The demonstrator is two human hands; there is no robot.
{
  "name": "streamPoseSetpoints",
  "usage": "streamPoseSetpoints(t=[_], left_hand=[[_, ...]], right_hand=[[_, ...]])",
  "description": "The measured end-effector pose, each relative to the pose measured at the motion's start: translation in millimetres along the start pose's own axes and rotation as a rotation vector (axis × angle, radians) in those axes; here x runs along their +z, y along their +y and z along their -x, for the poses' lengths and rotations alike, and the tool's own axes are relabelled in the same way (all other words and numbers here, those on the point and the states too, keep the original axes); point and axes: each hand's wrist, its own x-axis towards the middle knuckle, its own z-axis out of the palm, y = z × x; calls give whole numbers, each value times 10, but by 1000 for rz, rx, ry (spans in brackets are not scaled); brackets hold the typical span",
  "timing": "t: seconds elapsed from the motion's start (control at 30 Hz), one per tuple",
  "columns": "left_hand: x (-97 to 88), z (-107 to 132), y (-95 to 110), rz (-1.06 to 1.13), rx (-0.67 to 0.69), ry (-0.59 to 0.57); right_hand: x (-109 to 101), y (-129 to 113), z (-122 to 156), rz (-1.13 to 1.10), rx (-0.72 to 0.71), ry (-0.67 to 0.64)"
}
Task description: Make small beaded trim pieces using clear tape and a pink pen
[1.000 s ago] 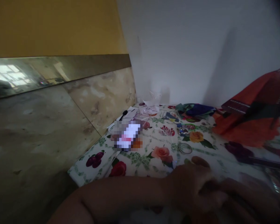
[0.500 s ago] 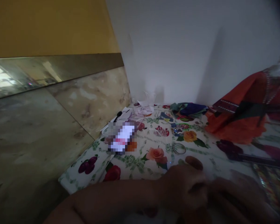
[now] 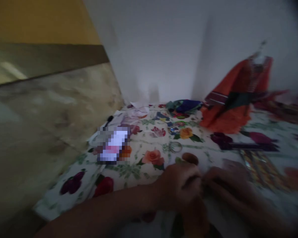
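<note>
My left hand [image 3: 180,186] is closed, knuckles up, above the flowered tablecloth [image 3: 141,177]. Close to its right, my right hand [image 3: 229,185] has its fingers drawn together and pointing at the left one. Dim light and blur hide whatever lies between the fingertips. Below the left hand shows an orange patch [image 3: 195,218]; I cannot tell whether it is cloth or print. A thin ring [image 3: 175,147] lies flat beyond the left hand. Right of my right hand are shiny gold-coloured strips [image 3: 263,168], with a dark, long flat piece [image 3: 253,146] behind them.
A lit phone [image 3: 115,145], pixelated, lies at left near clear plastic [image 3: 136,114] and a black-headed utensil [image 3: 109,119]. A small glittery packet [image 3: 173,129], folded blue-green cloth [image 3: 185,105] and an orange dress [image 3: 238,96] on a stand are farther back. Walls border the left and back.
The view has swung right and slightly down-tilted things have shifted left and up in it. Both hands stay together in much the same pose over the tablecloth.
</note>
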Motion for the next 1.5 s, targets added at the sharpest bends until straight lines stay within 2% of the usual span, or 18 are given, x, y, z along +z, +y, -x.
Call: streamPoseSetpoints(t=[0.07,0.23,0.37,0.87,1.17,1.33,1.5], left_hand=[[-28,-16,17,46,-35,1],[-69,-54,28,118,-104,-31],[-31,-35,57,100,-127,-61],[44,-19,7,87,-138,-23],[9,-29,31,110,-99,69],[36,-10,25,128,-118,39],[54,-9,70,114,-113,13]], right_hand=[[-71,-58,-64,-228,21,-152],[-160,-19,-154,-424,138,-186],[-146,-49,-143,-505,152,-207],[-102,-75,-97,-431,105,-252],[-156,-110,-132,-501,181,-228],[-120,-90,-119,-523,173,-247],[-51,-74,-56,-432,139,-245]])
